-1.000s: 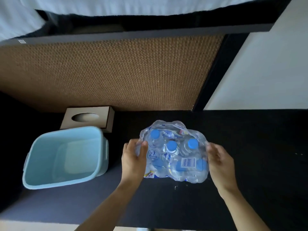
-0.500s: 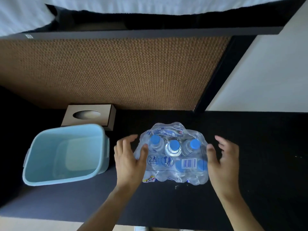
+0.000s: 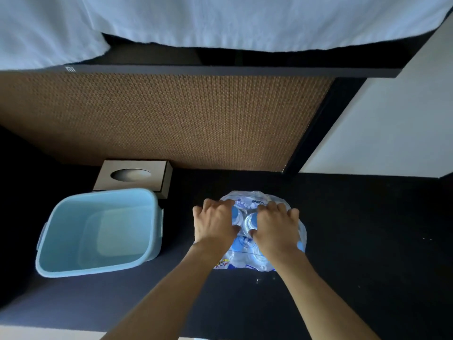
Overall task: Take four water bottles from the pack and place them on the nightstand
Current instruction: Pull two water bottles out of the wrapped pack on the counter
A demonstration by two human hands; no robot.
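- Both hands have come in from the sides of the pack and now sit on its top.
- Left hand [image 3: 215, 223] rests palm down on the left part of the pack of water bottles [image 3: 257, 251], fingers curled into the plastic wrap; whether it has pinched the film I cannot tell.
- Right hand [image 3: 274, 228] lies just beside it on the right part, fingers bent the same way, its grip equally unclear.
- Blue bottle caps [image 3: 234, 212] show between the two hands, under the wrap.
- Pack sits on the dark nightstand top [image 3: 367, 241], all bottles inside the wrap.
- Light blue bin [image 3: 49, 241] stands to the left, apart from the pack.
- Brown tissue box [image 3: 161, 175] sits behind the bin, against the woven panel [image 3: 171, 119].
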